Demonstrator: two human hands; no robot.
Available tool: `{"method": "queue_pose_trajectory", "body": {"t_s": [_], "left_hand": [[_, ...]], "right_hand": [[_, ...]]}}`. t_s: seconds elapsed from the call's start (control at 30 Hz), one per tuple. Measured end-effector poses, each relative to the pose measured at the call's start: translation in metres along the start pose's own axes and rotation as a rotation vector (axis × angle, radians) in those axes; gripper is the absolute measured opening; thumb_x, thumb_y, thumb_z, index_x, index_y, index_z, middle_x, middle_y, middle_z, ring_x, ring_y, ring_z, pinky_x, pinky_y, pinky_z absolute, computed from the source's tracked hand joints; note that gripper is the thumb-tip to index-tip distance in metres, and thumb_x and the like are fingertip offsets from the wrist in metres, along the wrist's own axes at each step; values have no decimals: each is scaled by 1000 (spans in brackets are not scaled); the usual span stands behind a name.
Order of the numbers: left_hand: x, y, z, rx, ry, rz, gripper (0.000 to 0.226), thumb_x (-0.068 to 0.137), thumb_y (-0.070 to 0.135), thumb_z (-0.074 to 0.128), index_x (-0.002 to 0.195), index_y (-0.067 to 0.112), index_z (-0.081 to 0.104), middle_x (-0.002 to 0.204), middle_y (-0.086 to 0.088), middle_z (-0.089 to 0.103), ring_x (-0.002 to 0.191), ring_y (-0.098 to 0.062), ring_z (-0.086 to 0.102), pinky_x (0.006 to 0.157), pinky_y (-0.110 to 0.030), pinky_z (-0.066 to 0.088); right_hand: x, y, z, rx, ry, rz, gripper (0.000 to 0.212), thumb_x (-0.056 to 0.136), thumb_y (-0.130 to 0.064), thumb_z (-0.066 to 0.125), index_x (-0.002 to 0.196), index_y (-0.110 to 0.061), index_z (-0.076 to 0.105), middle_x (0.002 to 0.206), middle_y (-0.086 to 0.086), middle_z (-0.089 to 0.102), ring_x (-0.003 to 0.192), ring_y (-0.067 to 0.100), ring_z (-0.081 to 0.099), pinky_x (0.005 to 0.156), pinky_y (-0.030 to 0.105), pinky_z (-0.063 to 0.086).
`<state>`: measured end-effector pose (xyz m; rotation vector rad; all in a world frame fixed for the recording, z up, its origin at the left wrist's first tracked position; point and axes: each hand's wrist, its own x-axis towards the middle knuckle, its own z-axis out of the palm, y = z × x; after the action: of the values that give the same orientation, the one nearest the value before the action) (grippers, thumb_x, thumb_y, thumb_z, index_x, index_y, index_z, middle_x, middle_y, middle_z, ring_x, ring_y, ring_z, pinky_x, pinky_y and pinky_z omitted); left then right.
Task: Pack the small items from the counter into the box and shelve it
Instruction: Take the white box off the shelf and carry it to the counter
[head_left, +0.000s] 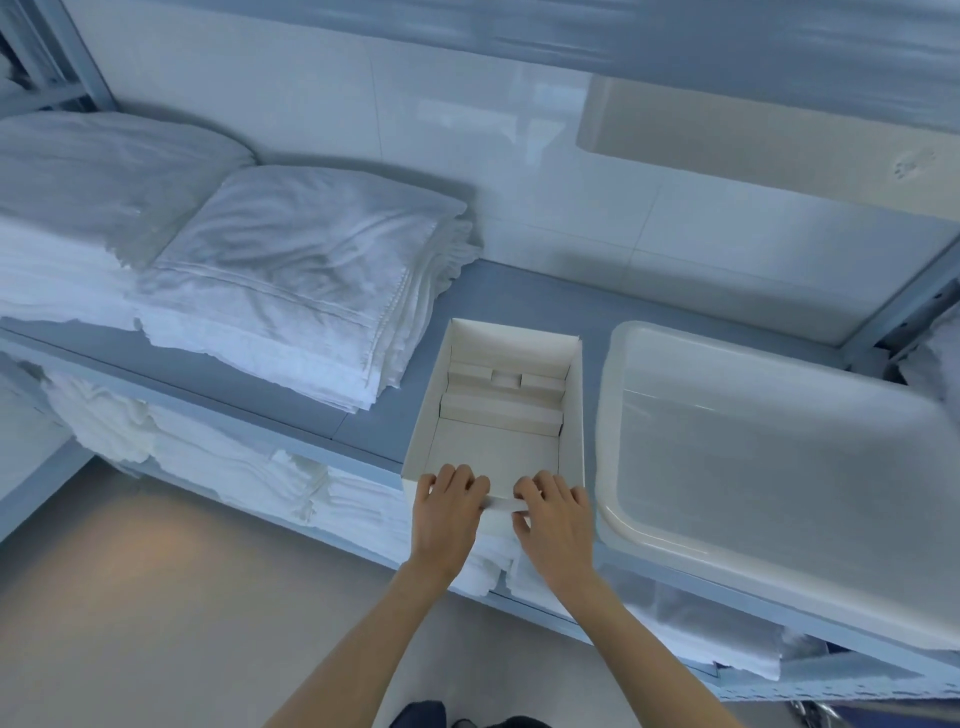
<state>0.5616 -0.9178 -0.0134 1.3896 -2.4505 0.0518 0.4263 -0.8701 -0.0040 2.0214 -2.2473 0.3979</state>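
Note:
An open white cardboard box (571, 415) stands on the blue-grey shelf (291, 395), its near end at the shelf's front edge. Several small white boxes (498, 400) lie in rows at its far end; the near half of its floor is bare. My left hand (447, 512) grips the left part of the near wall, fingers curled over the rim. My right hand (553, 517) grips the right part of the same wall, thumb on the outer face.
Stacks of folded white towels (291, 280) fill the shelf left of the box. A large white plastic tray (779, 467) lies close on the right, overhanging the front edge. More folded linen (234, 467) sits on the shelf below. A white tiled wall is behind.

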Motion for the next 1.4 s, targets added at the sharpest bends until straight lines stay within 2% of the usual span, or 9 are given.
{"method": "queue_pose_trajectory", "body": {"t_s": [0.33,0.47,0.57,0.73,0.83,1.17,1.4], "left_hand": [[-42,-8,-36,-15,84,-244,28,51,6,80,68,20,64,67,6,59,63,-17,56,65,-25,35],[-59,-13,-58,-12,137,-338,31,47,4,81,70,18,65,69,5,60,65,-19,56,62,-27,42],[-75,-20,-71,-6,172,-410,33,47,7,83,73,18,65,72,5,59,67,-19,55,67,-24,33],[-108,-34,-95,9,189,-523,37,45,10,86,74,18,65,73,4,59,67,-19,55,60,-29,43],[-137,-45,-107,-12,186,-587,40,45,11,89,76,14,64,72,2,58,66,-21,55,58,-29,46],[-290,-61,-136,-57,224,-1064,35,56,10,85,85,9,65,79,-2,59,76,-27,52,66,-27,41],[-414,-46,-174,86,238,-1366,41,47,17,87,83,16,66,80,0,61,77,-28,57,62,-34,45]], "right_hand": [[7,-21,-10,117,49,-328,39,43,-13,87,71,-18,61,72,-6,62,60,16,57,55,25,42],[11,-38,-17,200,74,-432,37,44,-11,84,71,-18,59,72,-8,60,63,16,56,60,25,38],[12,-55,-22,264,77,-519,39,42,-7,82,71,-17,57,72,-9,59,63,15,55,57,27,40],[10,-92,-29,329,44,-677,40,43,-5,82,72,-16,58,73,-9,60,65,16,57,63,23,34],[3,-121,-33,333,14,-810,39,45,-9,83,74,-17,59,74,-8,60,67,17,58,61,26,41],[-78,-248,-25,392,-235,-1216,38,48,-8,79,79,-15,59,81,-4,60,76,22,59,64,30,43],[-184,-340,-37,376,-289,-1512,38,47,-10,76,80,-16,59,81,-3,56,78,23,58,62,32,44]]}}
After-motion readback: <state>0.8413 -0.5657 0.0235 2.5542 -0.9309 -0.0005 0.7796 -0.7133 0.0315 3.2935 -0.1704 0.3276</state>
